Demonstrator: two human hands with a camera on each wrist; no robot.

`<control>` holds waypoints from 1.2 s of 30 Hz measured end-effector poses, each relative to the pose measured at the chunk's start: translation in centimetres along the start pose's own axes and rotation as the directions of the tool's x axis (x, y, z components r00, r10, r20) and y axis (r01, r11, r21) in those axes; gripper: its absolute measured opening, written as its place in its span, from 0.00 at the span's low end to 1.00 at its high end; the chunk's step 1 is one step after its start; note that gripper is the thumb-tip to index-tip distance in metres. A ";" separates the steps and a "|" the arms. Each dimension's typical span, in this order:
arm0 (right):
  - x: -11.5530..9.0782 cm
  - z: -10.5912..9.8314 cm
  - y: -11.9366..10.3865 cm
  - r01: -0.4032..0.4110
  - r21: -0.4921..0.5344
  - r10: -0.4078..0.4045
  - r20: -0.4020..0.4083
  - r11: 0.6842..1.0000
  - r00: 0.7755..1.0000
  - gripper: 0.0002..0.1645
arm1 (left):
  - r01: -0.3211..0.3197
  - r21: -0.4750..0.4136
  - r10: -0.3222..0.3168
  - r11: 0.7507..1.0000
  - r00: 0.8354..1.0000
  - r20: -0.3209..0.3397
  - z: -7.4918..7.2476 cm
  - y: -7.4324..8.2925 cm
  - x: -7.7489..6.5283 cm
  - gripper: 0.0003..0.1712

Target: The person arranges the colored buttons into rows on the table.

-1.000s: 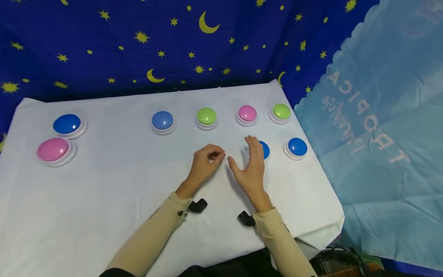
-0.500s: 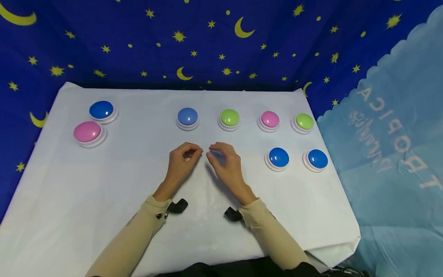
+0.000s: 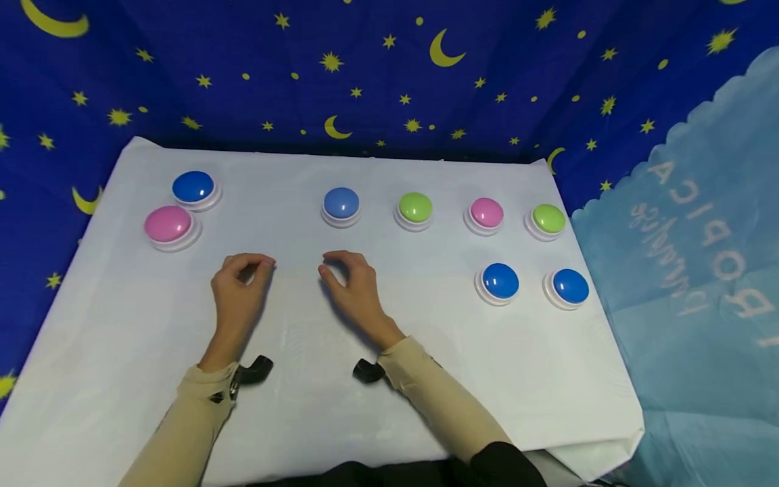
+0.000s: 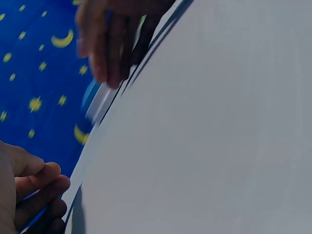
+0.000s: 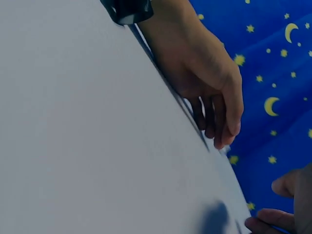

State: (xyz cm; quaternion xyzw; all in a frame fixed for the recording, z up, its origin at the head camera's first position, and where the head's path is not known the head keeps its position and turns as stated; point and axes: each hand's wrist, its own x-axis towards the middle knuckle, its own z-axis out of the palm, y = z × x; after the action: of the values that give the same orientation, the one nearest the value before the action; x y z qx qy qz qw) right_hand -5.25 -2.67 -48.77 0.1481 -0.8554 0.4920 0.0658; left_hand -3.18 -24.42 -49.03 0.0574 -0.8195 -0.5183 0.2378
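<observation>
My left hand (image 3: 236,294) hovers over the white tabletop, left of centre, its thumb and index fingertips meeting in a loop with nothing visible between them. Nearest to it lies a large pink push button (image 3: 167,224) on a white base, a large blue push button (image 3: 193,187) just behind. To the right, my right hand (image 3: 356,291) hangs loosely curled, a gap between thumb and fingers, and holds nothing. Beyond it stand a blue push button (image 3: 341,203) and a green one (image 3: 416,207). The left wrist view shows the left fingertips (image 4: 51,170) close together.
Further right are a pink button (image 3: 487,213), another green button (image 3: 549,219) and two blue buttons, one at the front (image 3: 501,281) and one near the right edge (image 3: 571,287). A starry blue curtain (image 3: 243,101) hangs behind the table (image 3: 426,392), a light blue cloth (image 3: 688,338) at right.
Both hands have moved left across the table, away from the right-hand blue buttons, and the gap between the hands has widened. The right hand's fingers have curled in somewhat. The head view has swung left.
</observation>
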 end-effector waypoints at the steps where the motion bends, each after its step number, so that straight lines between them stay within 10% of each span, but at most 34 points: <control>1: 0.2 0.5 -0.3 0.003 0.001 -0.003 0.003 1.000 1.000 0.17 | 0.011 0.021 -0.010 1.000 1.000 -0.025 -0.8 -0.3 0.2 0.03; 16: 3.9 8.4 -4.0 0.126 -0.046 -0.122 0.094 0.991 0.988 0.19 | 0.145 0.098 -0.116 0.985 0.960 -0.255 -8.5 -3.3 4.3 0.09; 36: 9.9 16.8 -7.3 0.177 -0.228 -0.128 0.216 0.957 0.968 0.27 | 0.308 0.145 -0.274 0.940 0.937 -0.215 -12.4 -5.5 6.5 0.28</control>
State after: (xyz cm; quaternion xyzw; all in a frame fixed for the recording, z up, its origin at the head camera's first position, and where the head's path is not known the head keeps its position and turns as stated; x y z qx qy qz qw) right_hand -11.74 -22.46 -48.78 0.2529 -0.8979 0.3586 0.0358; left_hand -4.20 -39.36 -47.34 0.2490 -0.8178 -0.4652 0.2298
